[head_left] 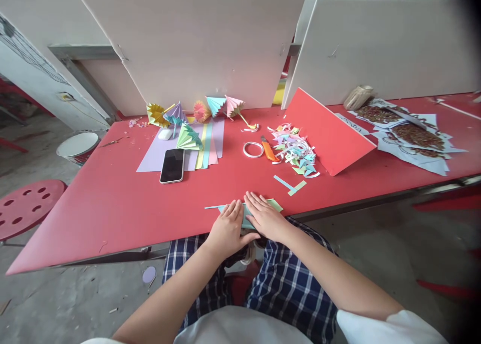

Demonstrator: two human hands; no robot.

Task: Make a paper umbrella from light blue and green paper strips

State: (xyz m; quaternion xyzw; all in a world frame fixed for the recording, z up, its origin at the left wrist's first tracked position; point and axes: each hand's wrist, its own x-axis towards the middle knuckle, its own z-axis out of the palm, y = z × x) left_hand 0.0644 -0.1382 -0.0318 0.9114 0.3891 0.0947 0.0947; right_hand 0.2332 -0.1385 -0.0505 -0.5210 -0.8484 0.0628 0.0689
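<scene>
Near the table's front edge a light blue-green paper (246,219) lies under both my hands, its middle showing between them. My left hand (230,229) rests flat on its left part, fingers stretched out. My right hand (265,216) presses flat on the right part, fingers extended and angled to the left. A pale green paper corner (275,205) sticks out past the right fingers, and a thin blue strip (214,207) juts out on the left. Much of the paper is hidden beneath the hands. Just beyond lie two crossed paper strips, one blue (284,183) and one green.
Behind are a phone (173,165), coloured paper sheets (154,156), several folded paper umbrellas (189,137), a white ring (253,149), an orange utility knife (269,150) and a heap of paper scraps (296,151). A red board (326,133) leans at right, beside papers bearing brown bits (417,136).
</scene>
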